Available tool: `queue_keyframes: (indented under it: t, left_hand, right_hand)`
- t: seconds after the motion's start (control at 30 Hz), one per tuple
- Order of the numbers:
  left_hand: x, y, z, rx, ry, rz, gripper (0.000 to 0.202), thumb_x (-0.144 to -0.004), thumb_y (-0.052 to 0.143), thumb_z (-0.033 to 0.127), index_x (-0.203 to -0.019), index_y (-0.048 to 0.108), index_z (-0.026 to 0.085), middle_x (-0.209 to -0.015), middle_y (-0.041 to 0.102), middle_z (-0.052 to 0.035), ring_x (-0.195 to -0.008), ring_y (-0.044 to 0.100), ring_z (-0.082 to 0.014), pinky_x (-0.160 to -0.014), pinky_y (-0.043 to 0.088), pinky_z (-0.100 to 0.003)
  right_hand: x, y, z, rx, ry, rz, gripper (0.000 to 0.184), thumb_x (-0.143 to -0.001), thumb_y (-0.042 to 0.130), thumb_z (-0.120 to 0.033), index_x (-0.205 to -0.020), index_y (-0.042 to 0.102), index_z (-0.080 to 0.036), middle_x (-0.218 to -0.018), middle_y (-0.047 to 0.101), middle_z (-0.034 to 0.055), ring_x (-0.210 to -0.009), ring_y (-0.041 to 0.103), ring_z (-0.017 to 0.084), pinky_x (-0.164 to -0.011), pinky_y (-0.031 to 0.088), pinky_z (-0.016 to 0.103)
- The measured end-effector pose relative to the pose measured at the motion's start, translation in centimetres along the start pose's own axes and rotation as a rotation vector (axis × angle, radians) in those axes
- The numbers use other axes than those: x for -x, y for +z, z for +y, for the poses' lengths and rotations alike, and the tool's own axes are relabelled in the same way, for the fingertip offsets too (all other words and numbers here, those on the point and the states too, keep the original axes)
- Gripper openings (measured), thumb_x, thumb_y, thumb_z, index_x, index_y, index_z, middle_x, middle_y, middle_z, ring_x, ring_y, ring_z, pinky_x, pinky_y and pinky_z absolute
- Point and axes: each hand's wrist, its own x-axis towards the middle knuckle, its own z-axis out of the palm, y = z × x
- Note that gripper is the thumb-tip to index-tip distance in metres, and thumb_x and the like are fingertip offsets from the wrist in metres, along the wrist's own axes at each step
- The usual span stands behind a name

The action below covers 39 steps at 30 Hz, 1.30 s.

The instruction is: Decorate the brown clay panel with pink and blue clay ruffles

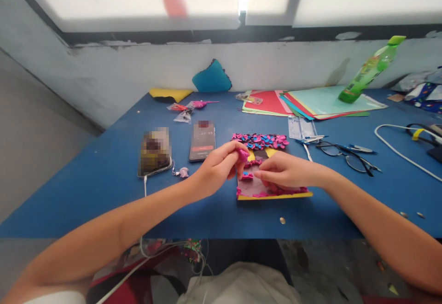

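A craft board (272,196) with a yellow front edge lies on the table beneath my hands. Pink, blue and dark petal-like pieces (259,141) are packed along its far side, and pink bits line its near edge. My left hand (221,165) is at the board's left side, its fingertips pinching a pink piece (243,155) that looks like modelling clay. Over the board's middle and right is my right hand (285,169), fingers bent down and together; what they hold, if anything, is hidden. A small pink and blue flower (246,175) sits on the board between the hands.
Left of the board lie a phone (202,143) and a second device (155,153) with a white cable. Eyeglasses (345,154) lie at right. Behind are coloured sheets (311,101) and a tilted green bottle (371,71). A small metallic disc (282,220) lies near the front edge.
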Motion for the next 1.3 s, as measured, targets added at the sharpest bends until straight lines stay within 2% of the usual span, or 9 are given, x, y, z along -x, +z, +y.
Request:
queue_keyframes:
  t: [0.07, 0.13, 0.33, 0.43, 0.63, 0.73, 0.9, 1.13, 1.3]
  left_hand:
    - [0.1, 0.0, 0.3, 0.067, -0.002, 0.013, 0.012, -0.085, 0.036, 0.017, -0.081, 0.048, 0.017, -0.062, 0.047, 0.0026, -0.056, 0.045, -0.0104, -0.051, 0.036, -0.023]
    - [0.1, 0.1, 0.3, 0.084, 0.018, 0.019, 0.010, -0.085, 0.039, 0.018, -0.080, 0.047, 0.016, -0.064, 0.048, 0.0029, -0.058, 0.045, -0.0094, -0.053, 0.038, -0.022]
    - [0.0, 0.4, -0.2, 0.023, 0.023, 0.028, 0.015, -0.086, 0.051, 0.028, -0.079, 0.049, 0.016, -0.062, 0.051, 0.0030, -0.055, 0.048, -0.0083, -0.051, 0.042, -0.019]
    - [0.0, 0.5, -0.2, 0.019, -0.005, 0.040, 0.017, -0.084, 0.055, 0.027, -0.072, 0.048, 0.016, -0.053, 0.051, 0.0046, -0.049, 0.050, -0.0077, -0.049, 0.043, -0.019]
    - [0.2, 0.5, -0.1, -0.060, -0.039, 0.037, 0.020, -0.084, 0.053, 0.025, -0.067, 0.046, 0.017, -0.050, 0.055, 0.0038, -0.044, 0.051, -0.0077, -0.046, 0.040, -0.018]
    - [0.3, 0.4, -0.2, -0.200, 0.025, 0.024, 0.024, -0.086, 0.049, 0.027, -0.065, 0.048, 0.016, -0.049, 0.054, 0.0037, -0.045, 0.049, -0.0075, -0.048, 0.039, -0.019]
    - [0.4, 0.5, -0.3, -0.351, 0.091, 0.014, 0.026, -0.090, 0.041, 0.029, -0.069, 0.049, 0.017, -0.045, 0.046, 0.0066, -0.043, 0.041, -0.0071, -0.049, 0.035, -0.021]
    - [0.1, 0.4, -0.8, -0.180, 0.037, 0.023, 0.029, -0.091, 0.042, 0.034, -0.068, 0.043, 0.019, -0.050, 0.044, 0.0063, -0.046, 0.043, -0.0079, -0.049, 0.038, -0.021]
    - [0.1, 0.4, -1.1, -0.018, -0.006, -0.025, 0.019, -0.090, 0.037, 0.023, -0.074, 0.045, 0.018, -0.056, 0.050, 0.0041, -0.049, 0.048, -0.0084, -0.049, 0.036, -0.021]
  right_hand:
    - [0.0, 0.3, -0.3, -0.010, -0.105, 0.026, 0.040, -0.091, 0.043, -0.034, -0.057, 0.054, -0.015, -0.047, 0.056, -0.0006, -0.042, 0.048, 0.007, -0.041, 0.035, 0.017]
    - [-0.1, 0.7, -0.2, -0.013, -0.192, 0.137, 0.035, -0.090, 0.045, -0.032, -0.062, 0.055, -0.014, -0.049, 0.056, -0.0016, -0.043, 0.047, 0.006, -0.041, 0.035, 0.017]
    - [-1.1, 2.4, 0.9, 0.199, -0.460, 0.692, 0.019, -0.085, 0.061, -0.032, -0.090, 0.058, -0.014, -0.063, 0.061, -0.0013, -0.047, 0.050, 0.006, -0.046, 0.042, 0.017]
    - [-1.3, 3.0, 1.1, 0.357, -0.566, 0.855, 0.020, -0.087, 0.060, -0.028, -0.101, 0.055, -0.015, -0.077, 0.066, 0.0034, -0.054, 0.057, 0.008, -0.051, 0.046, 0.018]
    - [-1.3, 3.1, 0.6, 0.453, -0.682, 0.873, 0.008, -0.093, 0.049, -0.022, -0.095, 0.055, -0.017, -0.074, 0.067, 0.0035, -0.060, 0.059, 0.010, -0.056, 0.048, 0.019]
    - [-1.3, 3.1, 0.7, 0.463, -0.686, 0.906, 0.003, -0.091, 0.052, -0.018, -0.089, 0.054, -0.018, -0.070, 0.066, 0.0023, -0.059, 0.059, 0.010, -0.056, 0.047, 0.019]
    - [-1.4, 3.1, 0.8, 0.502, -0.613, 0.985, 0.012, -0.089, 0.050, -0.013, -0.079, 0.052, -0.019, -0.065, 0.063, 0.0011, -0.060, 0.058, 0.012, -0.057, 0.045, 0.021]
    - [-1.7, 2.3, 1.5, 0.604, -0.465, 1.085, 0.011, -0.089, 0.053, -0.019, -0.078, 0.056, -0.019, -0.063, 0.063, 0.0005, -0.055, 0.057, 0.012, -0.053, 0.043, 0.022]
    - [-1.9, 1.8, 2.2, 0.664, -0.396, 1.156, 0.011, -0.089, 0.053, -0.021, -0.080, 0.059, -0.018, -0.067, 0.066, 0.0028, -0.062, 0.061, 0.014, -0.056, 0.045, 0.024]
